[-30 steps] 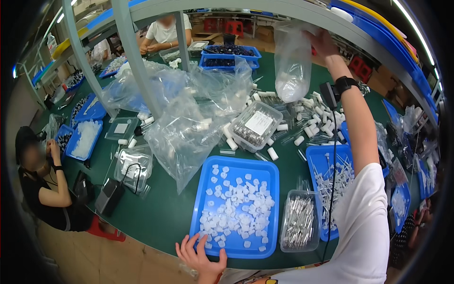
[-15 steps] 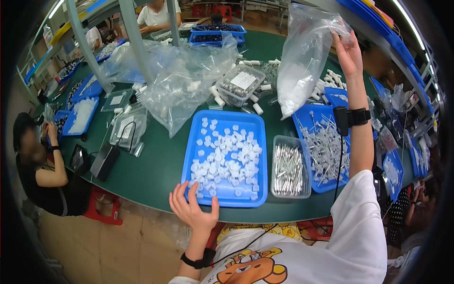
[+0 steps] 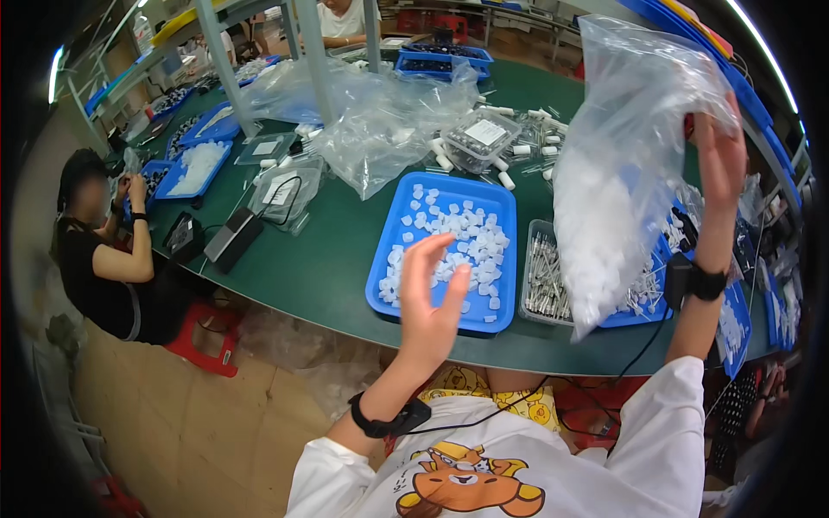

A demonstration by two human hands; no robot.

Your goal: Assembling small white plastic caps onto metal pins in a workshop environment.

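My right hand (image 3: 722,164), raised at the right, grips the upper part of a clear plastic bag (image 3: 635,95). Small white pieces fill the bag's lower half, and it hangs tilted over the clear box and the right-hand tray. My left hand (image 3: 432,306) is held above the near part of a blue tray (image 3: 512,250), fingers spread and nothing in them. Scattered in that tray are many small white plastic pieces (image 3: 488,246). Just right of the tray is a clear plastic box (image 3: 542,269) of thin metal pins, partly hidden by the bag.
Another blue tray (image 3: 635,319) with white-headed pins lies behind the bag. Farther back are a lidded clear box (image 3: 482,138), white cylinders (image 3: 506,180) and crumpled plastic bags (image 3: 371,129). A black device (image 3: 233,240) with a cable sits left. A co-worker (image 3: 108,250) sits at the far left.
The bag has come nearer and lower, now covering part of the clear box and right-hand tray. My left hand has left the tray's near-left edge and risen over it. The view has shifted.
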